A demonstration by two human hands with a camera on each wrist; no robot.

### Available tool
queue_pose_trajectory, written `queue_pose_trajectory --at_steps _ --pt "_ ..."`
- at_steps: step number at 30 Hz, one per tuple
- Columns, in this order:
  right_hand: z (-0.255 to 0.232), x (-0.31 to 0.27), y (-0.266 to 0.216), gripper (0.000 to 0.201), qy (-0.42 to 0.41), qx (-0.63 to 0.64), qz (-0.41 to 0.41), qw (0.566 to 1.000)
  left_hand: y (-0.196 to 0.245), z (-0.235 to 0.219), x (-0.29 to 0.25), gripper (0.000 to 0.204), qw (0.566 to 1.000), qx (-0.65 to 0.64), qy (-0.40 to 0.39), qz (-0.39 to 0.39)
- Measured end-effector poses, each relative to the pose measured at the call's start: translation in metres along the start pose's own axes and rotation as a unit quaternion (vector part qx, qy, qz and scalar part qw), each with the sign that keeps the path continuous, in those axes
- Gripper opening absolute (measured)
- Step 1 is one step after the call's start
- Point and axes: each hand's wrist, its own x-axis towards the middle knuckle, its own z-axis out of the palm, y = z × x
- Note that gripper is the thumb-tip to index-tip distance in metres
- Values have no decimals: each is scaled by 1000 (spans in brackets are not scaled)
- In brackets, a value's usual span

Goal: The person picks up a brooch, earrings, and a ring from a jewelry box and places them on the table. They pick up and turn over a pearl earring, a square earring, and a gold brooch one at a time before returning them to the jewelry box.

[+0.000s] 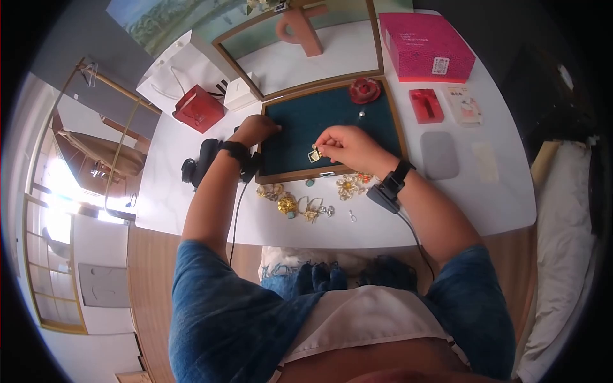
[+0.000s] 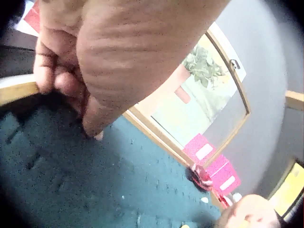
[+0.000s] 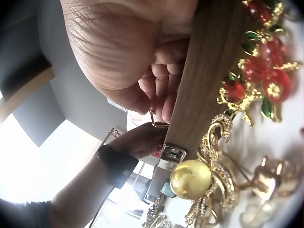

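A wooden jewellery box (image 1: 290, 176) with a dark green lining (image 1: 297, 118) lies with its glass lid (image 1: 262, 51) raised. Over its near part, my right hand (image 1: 352, 147) pinches a small square gold-framed jewellery piece (image 1: 313, 156) between thumb and fingertips. In the right wrist view this piece (image 3: 152, 117) shows edge-on beside the box's front wall. My left hand (image 1: 255, 129) grips the left rim, its curled fingers (image 2: 45, 71) at the wood and its thumb on the lining side. A red flower ornament (image 1: 364, 90) and a small pearl piece (image 1: 362, 115) lie inside.
Several gold brooches (image 1: 287, 204) and a flower piece (image 1: 348, 186) lie before the box. A black object (image 1: 207, 163) stands left, near a red bag (image 1: 199, 108) and white bag (image 1: 182, 64). A pink box (image 1: 426, 48), red box (image 1: 426, 106) and grey pad (image 1: 440, 155) are right.
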Motion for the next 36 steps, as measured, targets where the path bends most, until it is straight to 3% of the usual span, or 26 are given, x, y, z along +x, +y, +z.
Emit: queue_pose_trajectory --at_steps 3,6,9,12,21,27,30,33,36 --pt "0 0 2 15 2 -8 -6 1000 3 1 -21 26 972 -207 13 -106" --pt "0 1 5 15 0 -11 -3 1000 1 6 -38 22 948 -306 46 -75" --pt "1 0 4 15 1 -22 -9 1000 1 12 -46 21 961 -267 69 -25" --pt "2 0 7 18 15 1 -13 1000 -4 14 -42 25 990 -109 71 54" --pt "1 0 7 16 14 3 -15 1000 9 17 -12 29 999 24 15 -18" --pt "-1 1 5 15 -6 -9 -2 1000 1 17 -21 28 998 -35 43 9" --pt "0 1 6 17 10 23 -4 1000 -6 24 -30 32 989 -38 109 88" --pt "-1 1 2 15 -6 8 6 1000 24 31 -56 34 954 9 284 97" --pt "0 1 0 16 -15 17 -14 1000 84 30 -100 34 965 -197 170 42"
